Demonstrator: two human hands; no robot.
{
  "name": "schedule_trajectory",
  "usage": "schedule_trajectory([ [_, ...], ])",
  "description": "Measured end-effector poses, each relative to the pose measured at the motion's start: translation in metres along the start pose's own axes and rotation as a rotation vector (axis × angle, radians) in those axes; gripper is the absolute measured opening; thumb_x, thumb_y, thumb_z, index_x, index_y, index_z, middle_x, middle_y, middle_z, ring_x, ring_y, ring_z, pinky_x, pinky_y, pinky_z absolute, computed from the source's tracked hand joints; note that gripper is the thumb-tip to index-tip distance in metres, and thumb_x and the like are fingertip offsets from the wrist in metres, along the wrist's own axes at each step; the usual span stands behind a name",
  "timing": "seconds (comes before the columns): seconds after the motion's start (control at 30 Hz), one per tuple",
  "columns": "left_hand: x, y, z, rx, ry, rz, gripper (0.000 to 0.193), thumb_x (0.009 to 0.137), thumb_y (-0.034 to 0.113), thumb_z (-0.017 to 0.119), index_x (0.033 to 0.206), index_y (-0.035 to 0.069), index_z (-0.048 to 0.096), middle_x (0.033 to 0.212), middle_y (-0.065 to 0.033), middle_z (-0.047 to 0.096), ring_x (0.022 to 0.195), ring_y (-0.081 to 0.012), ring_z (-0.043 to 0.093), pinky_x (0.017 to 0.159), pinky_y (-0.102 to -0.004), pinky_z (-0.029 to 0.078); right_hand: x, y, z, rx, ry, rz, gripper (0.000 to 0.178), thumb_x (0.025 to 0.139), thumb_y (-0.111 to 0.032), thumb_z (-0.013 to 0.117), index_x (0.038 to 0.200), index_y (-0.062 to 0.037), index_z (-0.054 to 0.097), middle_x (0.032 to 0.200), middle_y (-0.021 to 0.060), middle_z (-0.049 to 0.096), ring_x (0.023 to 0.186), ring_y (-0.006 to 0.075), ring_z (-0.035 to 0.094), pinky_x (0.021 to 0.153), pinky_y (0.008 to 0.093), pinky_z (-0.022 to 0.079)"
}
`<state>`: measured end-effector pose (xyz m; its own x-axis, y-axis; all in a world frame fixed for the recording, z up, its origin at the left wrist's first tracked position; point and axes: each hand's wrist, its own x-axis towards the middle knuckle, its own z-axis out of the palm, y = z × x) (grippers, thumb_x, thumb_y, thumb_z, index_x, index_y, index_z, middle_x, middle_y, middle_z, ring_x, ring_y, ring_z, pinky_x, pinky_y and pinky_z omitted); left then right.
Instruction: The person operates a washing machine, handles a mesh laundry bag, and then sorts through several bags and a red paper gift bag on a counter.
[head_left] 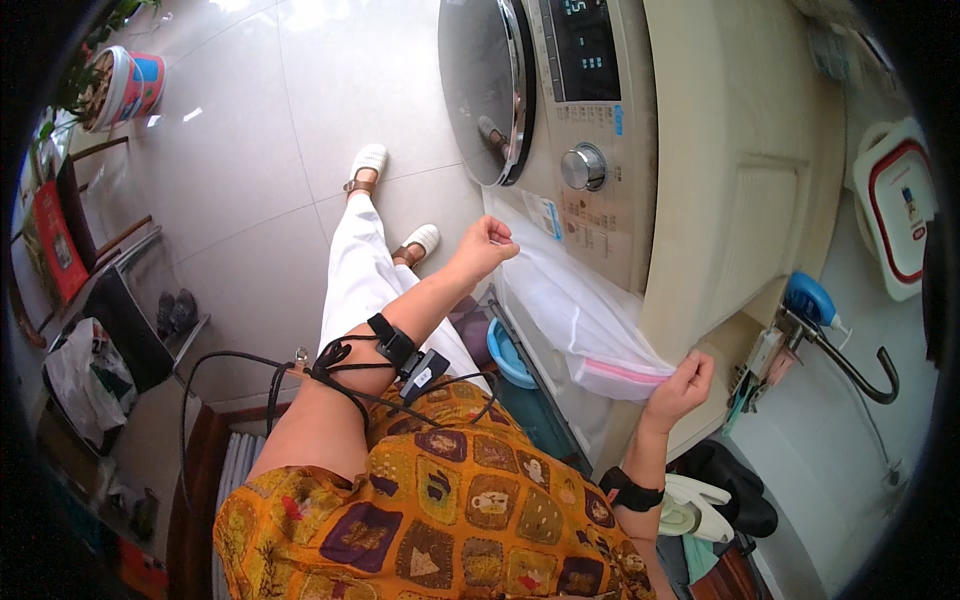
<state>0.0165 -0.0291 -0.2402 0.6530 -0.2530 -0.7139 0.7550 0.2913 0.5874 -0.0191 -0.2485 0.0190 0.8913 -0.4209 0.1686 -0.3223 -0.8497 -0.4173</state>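
A white mesh laundry bag (pixel 570 305) with a pink strip along one end is stretched between my two hands, in front of the washing machine (pixel 610 225). My left hand (pixel 487 247) is closed in a pinch at the bag's far edge, below the round door. At the near right end, beside the pink strip, my right hand (pixel 684 388) grips a corner of the bag between thumb and fingers. The bag looks flat and see-through, and it covers the lower front of the machine. The machine's round door (pixel 487 90) appears closed, and its display is lit.
A light blue basin (pixel 508 355) stands low beside my legs. To the right are a curved tap (pixel 860 370), a blue-topped bottle (pixel 810 298) and a red-rimmed white folding basin (pixel 895 210). A chair (pixel 120 330) and a bucket planter (pixel 130 88) stand at left.
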Motion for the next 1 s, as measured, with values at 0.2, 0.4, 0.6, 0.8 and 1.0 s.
schedule_trajectory([
  [0.2,-0.0006,-0.002,-0.0046,0.016,0.018,0.005,0.028,0.077,0.007,0.072,0.098,0.003,0.054,0.089,-0.0022,0.056,0.08,-0.0103,0.054,0.072,-0.0232,0.046,0.0001,-0.0016,0.0016,0.029,0.004,0.001,0.02,0.095,-0.013,0.047,0.081,0.0012,0.049,0.072,0.0025,0.045,0.068,0.0125,0.04,0.063,0.0271,0.037],
  [0.4,-0.0012,-0.0033,-0.0071,0.02,0.017,-0.001,0.026,0.078,0.006,0.071,0.097,0.003,0.054,0.088,-0.0019,0.057,0.08,-0.0103,0.054,0.072,-0.0233,0.046,-0.0006,0.0003,0.0013,0.006,0.006,-0.012,0.021,0.095,-0.014,0.047,0.082,0.0014,0.049,0.073,0.0028,0.046,0.069,0.0126,0.041,0.064,0.0272,0.037],
  [0.6,-0.0015,-0.006,-0.0075,0.031,0.013,0.001,0.025,0.078,0.006,0.07,0.097,0.004,0.055,0.088,-0.0014,0.057,0.08,-0.0102,0.054,0.073,-0.0233,0.046,-0.001,0.0015,0.0016,0.009,0.009,-0.026,0.02,0.095,-0.013,0.047,0.082,0.0016,0.05,0.072,0.0028,0.047,0.069,0.0124,0.042,0.063,0.0272,0.038],
  [0.8,-0.0058,-0.0006,-0.0057,0.038,0.014,-0.009,0.025,0.078,0.006,0.07,0.098,0.004,0.055,0.088,-0.0021,0.057,0.081,-0.0105,0.054,0.074,-0.0231,0.045,-0.001,-0.0015,0.0023,-0.01,0.018,-0.015,0.019,0.095,-0.012,0.047,0.081,0.0015,0.05,0.072,0.0024,0.047,0.068,0.0122,0.042,0.063,0.027,0.038],
  [1.0,-0.0061,0.0007,-0.0061,0.024,-0.017,-0.041,0.027,0.078,0.006,0.068,0.101,0.003,0.054,0.089,-0.0023,0.057,0.081,-0.0103,0.055,0.075,-0.0232,0.045,-0.0017,-0.0009,0.0018,-0.004,0.014,-0.001,0.019,0.095,-0.012,0.048,0.081,0.0013,0.05,0.072,0.0019,0.046,0.068,0.0121,0.042,0.063,0.0268,0.038],
])
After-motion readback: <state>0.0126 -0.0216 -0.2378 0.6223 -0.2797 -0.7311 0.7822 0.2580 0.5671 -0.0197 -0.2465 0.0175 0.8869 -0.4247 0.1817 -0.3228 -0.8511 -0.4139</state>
